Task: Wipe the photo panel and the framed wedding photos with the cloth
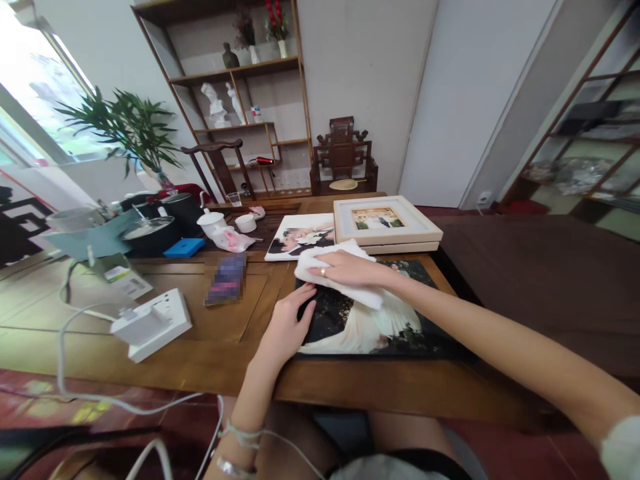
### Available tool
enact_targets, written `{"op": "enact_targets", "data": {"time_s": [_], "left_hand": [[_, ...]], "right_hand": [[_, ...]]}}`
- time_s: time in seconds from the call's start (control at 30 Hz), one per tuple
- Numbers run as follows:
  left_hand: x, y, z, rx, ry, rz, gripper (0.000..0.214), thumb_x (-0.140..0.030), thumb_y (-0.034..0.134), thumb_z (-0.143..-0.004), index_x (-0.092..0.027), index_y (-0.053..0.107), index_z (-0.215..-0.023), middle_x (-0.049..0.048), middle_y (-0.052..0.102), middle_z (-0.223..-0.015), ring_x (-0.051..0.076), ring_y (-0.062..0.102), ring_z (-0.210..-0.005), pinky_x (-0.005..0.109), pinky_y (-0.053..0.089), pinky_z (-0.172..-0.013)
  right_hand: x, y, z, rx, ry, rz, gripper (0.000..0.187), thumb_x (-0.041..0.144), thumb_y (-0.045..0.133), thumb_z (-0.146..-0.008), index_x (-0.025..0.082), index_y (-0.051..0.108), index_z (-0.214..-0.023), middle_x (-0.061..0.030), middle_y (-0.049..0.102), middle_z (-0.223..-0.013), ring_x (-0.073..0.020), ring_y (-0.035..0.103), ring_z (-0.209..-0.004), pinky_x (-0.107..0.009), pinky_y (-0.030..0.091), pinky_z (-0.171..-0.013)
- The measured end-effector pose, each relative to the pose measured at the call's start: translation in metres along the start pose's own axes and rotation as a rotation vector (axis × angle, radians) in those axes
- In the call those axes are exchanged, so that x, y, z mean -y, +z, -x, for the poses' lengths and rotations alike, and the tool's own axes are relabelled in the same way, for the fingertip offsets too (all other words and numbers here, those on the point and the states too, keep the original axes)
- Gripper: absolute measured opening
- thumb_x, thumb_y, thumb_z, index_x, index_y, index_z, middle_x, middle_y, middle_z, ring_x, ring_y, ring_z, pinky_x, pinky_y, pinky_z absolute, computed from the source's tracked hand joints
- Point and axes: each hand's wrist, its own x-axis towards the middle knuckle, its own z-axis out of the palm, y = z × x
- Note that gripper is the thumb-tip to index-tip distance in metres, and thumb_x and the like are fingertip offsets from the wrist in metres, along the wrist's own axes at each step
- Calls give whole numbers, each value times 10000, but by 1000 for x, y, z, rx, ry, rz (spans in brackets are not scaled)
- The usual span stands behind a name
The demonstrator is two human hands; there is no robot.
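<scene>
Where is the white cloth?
The white cloth is just right of centre in the head view, under the right hand, on the dark photo panel.

The right hand [345, 268] gripped palm down, its arm [480, 323] outstretched; the left hand [289, 321] lay left of that grip, thumb [308, 313] apart.

Bright daylight comes in through the window [47, 80] on my left. Ahead of me, a tall wooden shelf unit [210, 75] stands against a pale grey wall [365, 73], with a carved dark chair [343, 157] near its right side and a curved-back chair [220, 167] in front. I sit at a brown wooden bench [225, 347] over a reddish floor [525, 447]; a dark brown surface [545, 287] spreads to my right.
</scene>
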Motion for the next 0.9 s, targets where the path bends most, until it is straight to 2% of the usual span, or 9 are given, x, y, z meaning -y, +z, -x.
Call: {"op": "enact_targets", "data": {"time_s": [0.1, 0.2, 0.33, 0.5, 0.63, 0.73, 0.8, 0.9], "left_hand": [[1, 0, 0, -12, 1, -11, 300, -228, 479, -866, -153, 677, -1078, 113, 663, -1175, 247, 614, -1112, 426, 473, -986], [1, 1, 1, -11, 0, -1, 303, -235, 478, -868, -147, 675, -1080, 117, 658, -1183, 247, 613, -1114, 428, 471, -988], [1, 1, 1, 8, -1, 21, 317, -237, 471, -875, -121, 665, -1096, 130, 621, -1236, 241, 573, -1169, 418, 430, -1032], [1, 1, 1, 12, 1, 32, 318, -240, 466, -880, -113, 662, -1097, 132, 620, -1236, 237, 558, -1187, 421, 421, -1041], [1, 1, 1, 4, 5, 29, 313, -242, 470, -880, -122, 665, -1093, 127, 621, -1236, 240, 558, -1187, 424, 423, -1038], [1, 2, 1, 0, 5, 22, 311, -238, 471, -879, -118, 666, -1089, 128, 622, -1235, 237, 558, -1186, 419, 418, -1042], [2, 2, 1, 3, 6, 17, 314, -235, 471, -878, -111, 663, -1093, 130, 622, -1235, 235, 559, -1186, 412, 415, -1045], [2, 3, 1, 7, 7, 15, 320, -236, 474, -876, -98, 661, -1097, 137, 621, -1236, 236, 558, -1187, 406, 411, -1048]], "right_hand": [[7, 3, -16, 10, -17, 7, 347, 383, 421, -927, 175, 638, -1100, -91, 635, -1202, -263, 588, -1050, -344, 430, -885], [4, 3, -6, 2, -3, 25, 359, 369, 402, -932, 168, 627, -1127, -94, 627, -1215, -266, 583, -1066, -353, 431, -892], [-17, -5, 39, -26, 61, 53, 415, 395, 375, -933, 172, 588, -1210, -96, 564, -1302, -289, 516, -1172, -401, 391, -966], [-62, -27, 103, -65, 178, 88, 450, 413, 382, -912, 185, 566, -1252, -96, 543, -1325, -345, 474, -1213, -481, 372, -994], [-87, -27, 138, -78, 221, 202, 393, 304, 398, -883, 174, 584, -1204, -108, 530, -1335, -337, 442, -1245, -512, 363, -1008], [-72, -9, 159, -82, 87, 324, 328, 155, 449, -786, 166, 644, -1050, -104, 417, -1432, -310, 286, -1351, -526, 257, -1084], [-46, 5, 173, -34, -30, 348, 323, 85, 474, -704, 170, 664, -951, -99, 347, -1474, -282, 225, -1378, -515, 190, -1119], [-4, 20, 190, 68, -170, 319, 343, 53, 494, -630, 180, 668, -896, -100, 340, -1474, -265, 202, -1386, -514, 142, -1134]]}}
